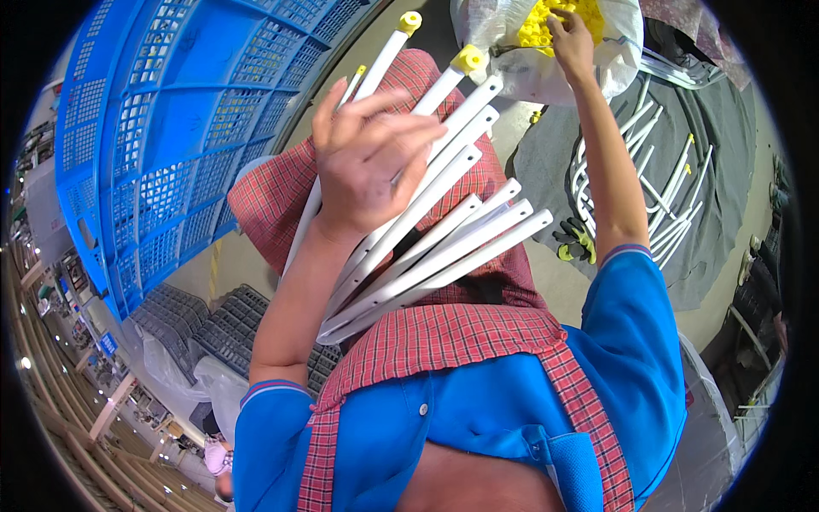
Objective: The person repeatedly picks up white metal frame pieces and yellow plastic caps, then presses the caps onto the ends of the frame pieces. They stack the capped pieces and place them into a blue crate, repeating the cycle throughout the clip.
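Note:
Several white metal tubes (448,173) with holes near their ends lie across my lap, over a red checked apron (409,333). Yellow plastic end fittings (469,59) sit on the ends of some of them. My left hand (371,160), partly blurred, is over the tubes with its fingers spread; nothing shows gripped in it. My right hand (572,38) reaches into a white woven sack (512,80) holding many small yellow plastic fittings (537,29). Its fingertips touch the heap, and whether they pinch a fitting is not clear. A thin metal tool lies at the sack's opening, beside that hand.
Blue plastic crates (185,128) stand at the left, with dark grey slatted trays (237,326) below. On the right, bent white tubes (665,205) rest on a grey cloth (723,147), beside black and yellow gloves (574,242). Another person (217,457) is far off, lower left.

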`<move>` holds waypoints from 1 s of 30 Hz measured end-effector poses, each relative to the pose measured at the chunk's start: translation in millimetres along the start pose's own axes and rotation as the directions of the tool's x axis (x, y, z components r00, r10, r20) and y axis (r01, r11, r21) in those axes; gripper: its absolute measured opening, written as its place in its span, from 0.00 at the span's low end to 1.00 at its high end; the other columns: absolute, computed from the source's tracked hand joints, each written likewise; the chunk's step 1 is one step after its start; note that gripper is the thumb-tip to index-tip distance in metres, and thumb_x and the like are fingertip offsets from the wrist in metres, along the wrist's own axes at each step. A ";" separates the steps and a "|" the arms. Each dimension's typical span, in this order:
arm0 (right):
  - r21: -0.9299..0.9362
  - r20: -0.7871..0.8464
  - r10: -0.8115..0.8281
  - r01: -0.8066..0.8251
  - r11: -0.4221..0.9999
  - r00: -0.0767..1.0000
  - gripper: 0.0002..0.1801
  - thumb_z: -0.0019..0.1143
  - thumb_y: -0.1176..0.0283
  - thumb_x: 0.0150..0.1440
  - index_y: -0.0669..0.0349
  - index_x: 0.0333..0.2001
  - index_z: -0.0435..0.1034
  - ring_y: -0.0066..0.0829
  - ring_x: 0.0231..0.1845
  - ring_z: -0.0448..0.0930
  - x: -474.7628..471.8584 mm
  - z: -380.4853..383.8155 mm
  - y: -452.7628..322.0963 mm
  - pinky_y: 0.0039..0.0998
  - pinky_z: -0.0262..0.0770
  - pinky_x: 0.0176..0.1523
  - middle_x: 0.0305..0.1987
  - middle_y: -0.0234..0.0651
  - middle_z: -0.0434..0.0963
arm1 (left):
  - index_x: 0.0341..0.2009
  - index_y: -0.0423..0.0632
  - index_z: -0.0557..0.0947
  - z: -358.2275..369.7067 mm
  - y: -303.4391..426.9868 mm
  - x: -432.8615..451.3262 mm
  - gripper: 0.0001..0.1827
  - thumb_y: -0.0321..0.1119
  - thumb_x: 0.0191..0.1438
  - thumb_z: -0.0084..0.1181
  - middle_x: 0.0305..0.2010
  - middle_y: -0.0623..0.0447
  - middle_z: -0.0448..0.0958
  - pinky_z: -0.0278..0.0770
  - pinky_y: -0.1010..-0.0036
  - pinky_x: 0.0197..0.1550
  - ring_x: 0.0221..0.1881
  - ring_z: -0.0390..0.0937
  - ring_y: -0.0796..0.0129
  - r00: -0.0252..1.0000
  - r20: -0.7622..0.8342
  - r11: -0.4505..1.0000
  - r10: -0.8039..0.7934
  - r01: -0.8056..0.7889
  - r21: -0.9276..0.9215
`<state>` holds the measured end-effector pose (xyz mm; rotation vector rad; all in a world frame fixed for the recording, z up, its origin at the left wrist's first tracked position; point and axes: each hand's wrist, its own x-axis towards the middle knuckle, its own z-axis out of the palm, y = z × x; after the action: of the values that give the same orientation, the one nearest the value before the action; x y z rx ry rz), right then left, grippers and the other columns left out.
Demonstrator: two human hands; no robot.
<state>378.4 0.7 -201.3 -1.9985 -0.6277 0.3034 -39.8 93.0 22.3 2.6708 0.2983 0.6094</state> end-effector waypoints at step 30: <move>0.207 0.947 -0.058 -0.461 0.863 0.317 0.22 0.44 0.56 0.75 0.61 0.33 0.69 0.09 0.12 0.55 -121.9 9.0 -247.8 0.17 0.45 0.15 0.23 0.22 0.64 | 0.56 0.49 0.85 31.0 17.0 -5.7 0.21 0.33 0.57 0.67 0.65 0.59 0.80 0.59 0.49 0.73 0.77 0.61 0.47 0.973 -0.031 0.957 -0.229 0.231 0.174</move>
<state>197.4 36.1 4.5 -1.2409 -0.8728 1.7367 -28.7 66.2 1.4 2.7438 0.6849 0.5462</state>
